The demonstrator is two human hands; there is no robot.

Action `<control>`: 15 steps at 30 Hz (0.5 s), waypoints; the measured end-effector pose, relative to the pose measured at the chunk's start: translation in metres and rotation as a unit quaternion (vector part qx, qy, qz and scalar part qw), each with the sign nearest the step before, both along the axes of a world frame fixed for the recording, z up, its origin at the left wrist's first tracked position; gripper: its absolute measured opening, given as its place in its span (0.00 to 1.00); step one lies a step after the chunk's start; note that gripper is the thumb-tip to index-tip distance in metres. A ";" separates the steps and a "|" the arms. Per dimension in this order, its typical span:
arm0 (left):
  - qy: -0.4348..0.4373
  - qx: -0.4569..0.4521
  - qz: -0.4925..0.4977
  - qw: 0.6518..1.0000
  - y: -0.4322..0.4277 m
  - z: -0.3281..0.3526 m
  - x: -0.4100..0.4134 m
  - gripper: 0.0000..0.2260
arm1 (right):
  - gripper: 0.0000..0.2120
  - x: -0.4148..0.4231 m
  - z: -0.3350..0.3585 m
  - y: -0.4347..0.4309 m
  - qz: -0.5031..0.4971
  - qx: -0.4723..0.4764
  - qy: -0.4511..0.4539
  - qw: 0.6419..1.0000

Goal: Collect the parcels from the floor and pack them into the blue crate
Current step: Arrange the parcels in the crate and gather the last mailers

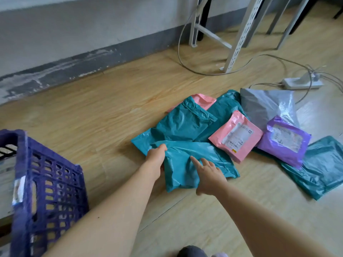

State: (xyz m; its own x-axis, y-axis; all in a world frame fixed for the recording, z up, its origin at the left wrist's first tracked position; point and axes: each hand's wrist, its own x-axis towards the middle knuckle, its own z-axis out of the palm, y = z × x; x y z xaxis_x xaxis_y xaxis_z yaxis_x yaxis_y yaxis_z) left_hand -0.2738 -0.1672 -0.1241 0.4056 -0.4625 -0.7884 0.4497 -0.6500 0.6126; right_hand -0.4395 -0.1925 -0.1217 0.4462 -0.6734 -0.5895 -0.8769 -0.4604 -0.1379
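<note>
The floor [96, 112] carries a loose pile of parcels [219, 115], well apart from the crate [55, 182] at the left. The step in hand looks like a pick-up: the nearest teal parcel [185, 164] lies at the pile's front. The left hand [156, 158] grips its left edge, thumb on top. The right hand [208, 176] rests on it with fingers straight, holding nothing. Next it likely needs lifting and swinging left over bare floor, then clearing the crate's rim. A pink parcel [235, 136] seems to overlap its far right corner and may drag.
</note>
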 end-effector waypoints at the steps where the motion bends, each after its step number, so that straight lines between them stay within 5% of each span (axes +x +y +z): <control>1: 0.003 -0.004 0.015 1.000 0.006 0.012 0.003 0.12 | 0.51 0.002 0.004 0.004 0.007 -0.025 -0.007 1.000; 4: 0.024 -0.025 0.058 0.998 0.025 0.045 0.008 0.04 | 0.41 0.005 0.015 0.013 -0.003 -0.058 -0.049 0.997; 10: 0.055 -0.076 0.099 0.991 0.058 0.098 0.020 0.11 | 0.08 0.021 0.055 0.025 -0.077 -0.110 -0.171 0.976; 15: 0.030 -0.098 0.115 0.988 0.098 0.139 0.034 0.19 | 0.07 0.039 0.109 0.030 -0.126 -0.094 -0.232 0.960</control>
